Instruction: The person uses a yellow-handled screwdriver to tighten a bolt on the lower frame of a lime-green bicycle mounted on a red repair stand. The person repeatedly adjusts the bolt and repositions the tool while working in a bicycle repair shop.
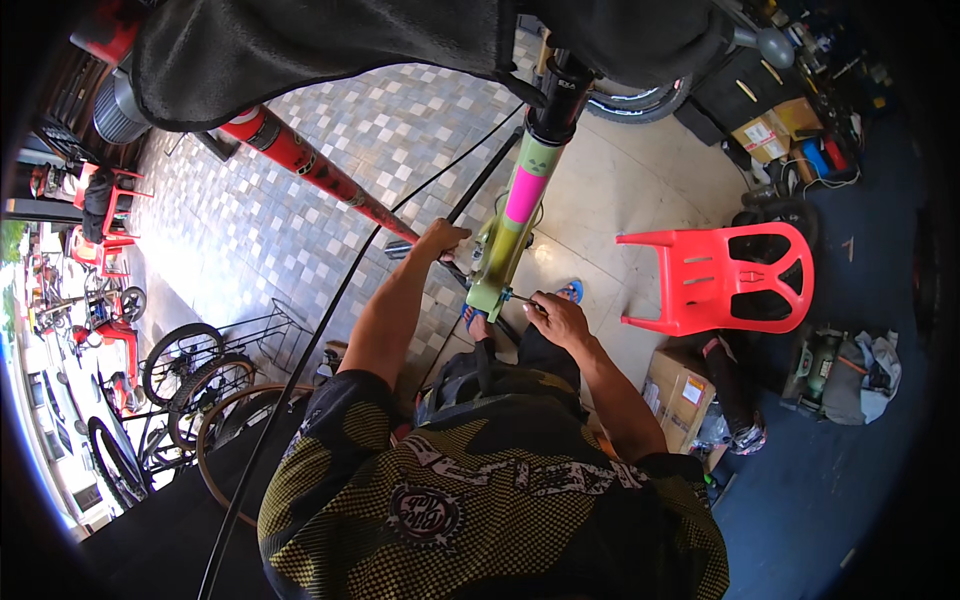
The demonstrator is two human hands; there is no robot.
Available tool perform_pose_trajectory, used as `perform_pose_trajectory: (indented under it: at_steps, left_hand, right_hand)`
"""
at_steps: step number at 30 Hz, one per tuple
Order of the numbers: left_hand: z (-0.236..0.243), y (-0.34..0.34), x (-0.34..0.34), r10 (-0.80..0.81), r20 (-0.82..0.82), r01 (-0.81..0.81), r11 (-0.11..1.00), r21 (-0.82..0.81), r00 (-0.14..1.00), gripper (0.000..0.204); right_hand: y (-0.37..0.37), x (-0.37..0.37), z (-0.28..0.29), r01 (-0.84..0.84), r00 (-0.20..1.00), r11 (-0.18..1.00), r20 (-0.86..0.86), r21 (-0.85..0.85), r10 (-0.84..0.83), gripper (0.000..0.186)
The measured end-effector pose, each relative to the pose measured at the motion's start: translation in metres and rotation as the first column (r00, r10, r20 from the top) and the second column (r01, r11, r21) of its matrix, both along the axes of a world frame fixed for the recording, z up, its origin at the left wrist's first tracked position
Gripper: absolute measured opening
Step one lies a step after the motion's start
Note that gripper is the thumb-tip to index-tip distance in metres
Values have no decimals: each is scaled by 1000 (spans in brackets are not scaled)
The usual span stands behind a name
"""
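Note:
A pale green bike fork leg (pixel 498 262) with a pink band and a black upper tube (pixel 555 105) stands upright before me. My left hand (pixel 440 242) is at its left side, fingers curled; what it holds is too small to make out. My right hand (pixel 558 322) is closed on a small tool (pixel 520 298), whose slim shaft reaches the fork's lower end. A red tube (pixel 315 165) slants down from upper left toward my left hand. A black cloth (pixel 330 40) hangs across the top.
A red plastic chair (pixel 680 275) lies at the right, near cardboard boxes (pixel 672 405) and a green object (pixel 810 375). Several bicycle wheels (pixel 180 350) stand at lower left. Clutter (pixel 780 130) lines the upper right; red chairs (pixel 100 250) are at far left.

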State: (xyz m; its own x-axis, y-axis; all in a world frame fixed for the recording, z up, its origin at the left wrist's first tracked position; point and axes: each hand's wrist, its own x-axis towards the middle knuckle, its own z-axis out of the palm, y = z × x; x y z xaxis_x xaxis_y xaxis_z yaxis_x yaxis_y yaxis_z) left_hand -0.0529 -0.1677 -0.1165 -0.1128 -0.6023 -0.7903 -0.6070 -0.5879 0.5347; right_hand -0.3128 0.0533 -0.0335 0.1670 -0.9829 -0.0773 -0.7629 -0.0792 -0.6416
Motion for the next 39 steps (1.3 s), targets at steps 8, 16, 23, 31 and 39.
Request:
perform_pose_trajectory:
  at_steps: [8,16,23,31,39]
  left_hand:
    - [38,-43,-42,118,41,-109,978,-176,992,43]
    - [125,-6,-38,139,-241,-259,762,-593,960,60]
    - [179,65,1,209,-404,-432,670,-604,891,52]
    - [185,109,31,151,-461,-439,652,-619,874,43]
    - [196,95,20,36,-355,-296,632,-716,934,38]
  right_hand:
    - [-11,1,-5,-60,998,998,-3,-16,60,26]
    - [-9,4,-8,-15,1000,999,-5,-28,15,26]
    - [-7,7,-11,-16,1000,999,-20,-30,16,25]
    - [-1,11,-13,6,1000,989,-26,-147,-10,25]
    - [-12,-17,11,-159,987,945,50,285,151,46]
